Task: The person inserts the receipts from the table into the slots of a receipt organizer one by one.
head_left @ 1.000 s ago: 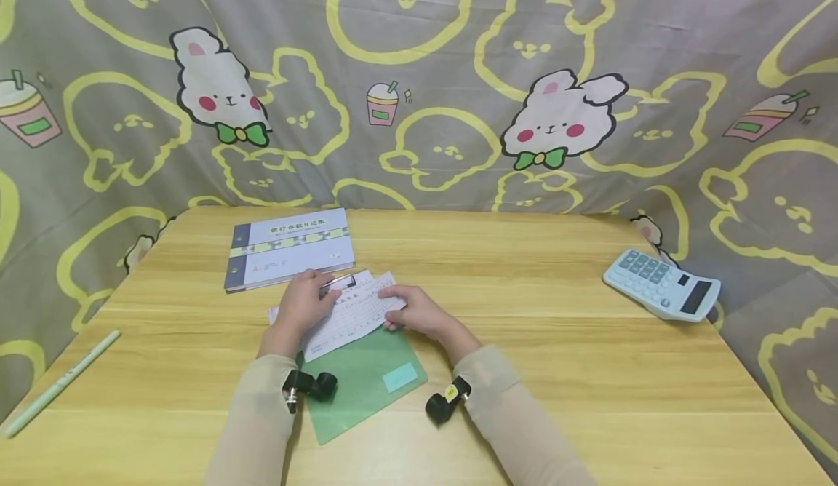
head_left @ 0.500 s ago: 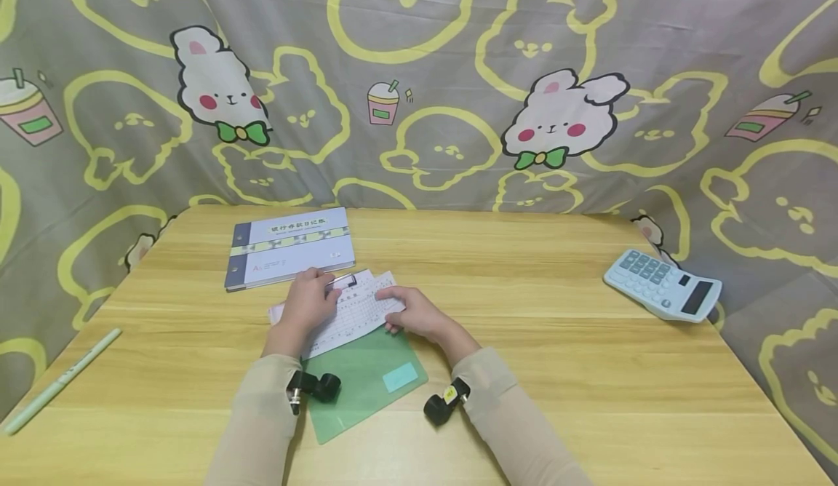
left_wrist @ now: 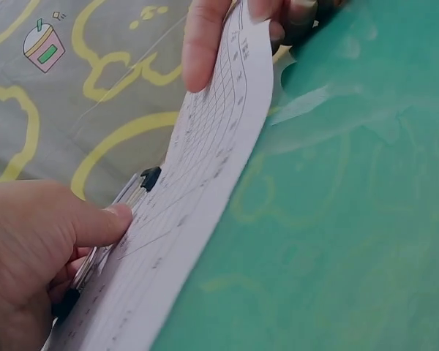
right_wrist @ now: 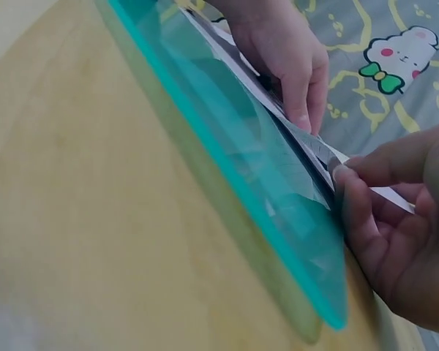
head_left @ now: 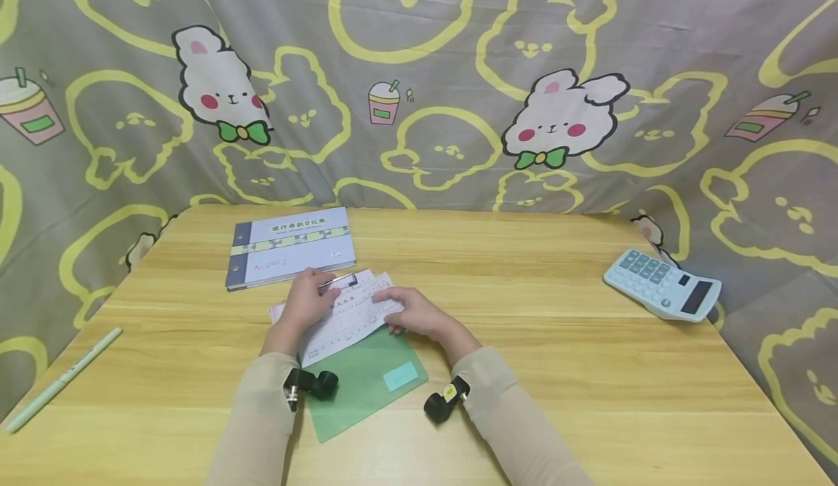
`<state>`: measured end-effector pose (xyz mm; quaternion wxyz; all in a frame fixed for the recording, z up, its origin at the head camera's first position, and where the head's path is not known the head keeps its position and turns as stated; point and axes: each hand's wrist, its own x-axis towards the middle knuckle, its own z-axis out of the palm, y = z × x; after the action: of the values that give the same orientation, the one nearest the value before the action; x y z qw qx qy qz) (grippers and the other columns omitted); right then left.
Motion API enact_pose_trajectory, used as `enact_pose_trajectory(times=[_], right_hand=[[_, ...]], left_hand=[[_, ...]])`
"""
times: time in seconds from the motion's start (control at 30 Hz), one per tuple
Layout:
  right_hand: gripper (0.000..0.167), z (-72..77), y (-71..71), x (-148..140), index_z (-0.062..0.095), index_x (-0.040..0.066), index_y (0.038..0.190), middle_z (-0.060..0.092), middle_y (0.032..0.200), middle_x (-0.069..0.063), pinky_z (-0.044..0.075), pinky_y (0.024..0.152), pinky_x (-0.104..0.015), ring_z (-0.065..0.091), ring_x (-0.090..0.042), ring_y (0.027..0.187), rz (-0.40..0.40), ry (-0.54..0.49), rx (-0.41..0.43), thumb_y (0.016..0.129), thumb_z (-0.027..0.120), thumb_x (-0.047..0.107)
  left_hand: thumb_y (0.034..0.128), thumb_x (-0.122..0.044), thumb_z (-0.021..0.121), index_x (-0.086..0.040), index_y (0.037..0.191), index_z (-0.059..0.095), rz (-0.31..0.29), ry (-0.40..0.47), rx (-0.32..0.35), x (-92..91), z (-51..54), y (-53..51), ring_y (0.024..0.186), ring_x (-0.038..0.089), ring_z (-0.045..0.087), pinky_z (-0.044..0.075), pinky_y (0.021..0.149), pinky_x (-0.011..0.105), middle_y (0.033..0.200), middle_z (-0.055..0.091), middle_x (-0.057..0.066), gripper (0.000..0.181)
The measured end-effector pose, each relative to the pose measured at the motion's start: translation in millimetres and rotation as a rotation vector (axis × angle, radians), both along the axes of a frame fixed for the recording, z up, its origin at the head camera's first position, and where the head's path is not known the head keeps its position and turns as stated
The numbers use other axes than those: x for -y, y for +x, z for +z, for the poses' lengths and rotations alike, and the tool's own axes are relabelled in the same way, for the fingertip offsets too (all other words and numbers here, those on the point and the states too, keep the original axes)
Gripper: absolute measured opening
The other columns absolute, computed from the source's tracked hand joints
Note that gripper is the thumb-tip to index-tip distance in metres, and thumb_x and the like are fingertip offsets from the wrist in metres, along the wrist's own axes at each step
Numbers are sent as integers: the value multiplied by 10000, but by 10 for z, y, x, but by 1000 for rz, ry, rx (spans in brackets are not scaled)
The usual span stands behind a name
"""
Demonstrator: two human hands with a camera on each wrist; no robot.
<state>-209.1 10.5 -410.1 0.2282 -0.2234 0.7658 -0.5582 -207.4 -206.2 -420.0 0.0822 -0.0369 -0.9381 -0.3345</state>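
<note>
A translucent green clip folder point(head_left: 356, 399) lies on the table in the head view, with a light blue label point(head_left: 401, 376) near its right corner. Printed form sheets point(head_left: 347, 329) with grids rest across its upper part, slightly fanned. My left hand point(head_left: 305, 305) holds the metal clip point(left_wrist: 141, 184) at the sheets' far edge, thumb on top and fingers curled at its side. On the right, my right hand point(head_left: 420, 314) pinches the sheets' edge between thumb and fingers; the right wrist view shows that edge raised above the green cover point(right_wrist: 278, 212).
Behind the hands lies a bluish account book point(head_left: 294, 246). A light blue calculator point(head_left: 663, 284) sits at the far right of the wooden table point(head_left: 589, 399). A pale green pen point(head_left: 62, 380) lies near the left edge. A patterned curtain point(head_left: 445, 173) surrounds the table.
The right hand has shifted slightly leftward with the sheets' edge, and the sheets' right corner has bent a little. The left hand stays nearly in place at the clip.
</note>
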Motion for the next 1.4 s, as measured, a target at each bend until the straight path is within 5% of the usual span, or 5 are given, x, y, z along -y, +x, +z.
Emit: enact_pose_trajectory(times=[0.17,0.33,0.63,1.07,1.4], right_hand=[[423,41,27,25,504,20,1173,522,1030,-145,488,533,-297,529,-178,558,-39,19,-35,763,548,-72],[427,137,57,-57,458,-62,1182,531,984,-219,500,620,-351,569,-236,621,-24,-87,50,765,547,-91],[398,-48,-93,-171,444,-44,1184,581,824,-213,492,674,-345,600,-240,703,43,-230,157,795,504,-99],[256,18,-13,-116,466,-117,1104,566,834,-271,484,693,-377,587,-311,755,20,-196,154,855,449,-58],[250,149,108,-85,463,-133,1088,571,851,-261,484,700,-348,588,-323,775,-10,-166,100,843,433,-93]], left_hand=[[786,-99,606,84,1057,564,-8,20,-34,7,-25,-2,970,359,426,324,856,462,1003,489,219,329],[796,-118,603,66,1069,565,3,36,-12,12,-32,-8,982,354,423,324,859,462,1023,482,211,332],[789,-155,619,39,1097,559,16,70,45,36,-12,-14,1016,361,407,298,885,467,1068,467,209,369],[779,-141,631,42,1076,571,31,67,38,24,-11,0,999,345,423,310,881,454,1047,478,194,354],[801,-119,601,71,1058,571,-47,-103,-92,25,-29,1,945,357,435,329,847,457,980,502,201,321]])
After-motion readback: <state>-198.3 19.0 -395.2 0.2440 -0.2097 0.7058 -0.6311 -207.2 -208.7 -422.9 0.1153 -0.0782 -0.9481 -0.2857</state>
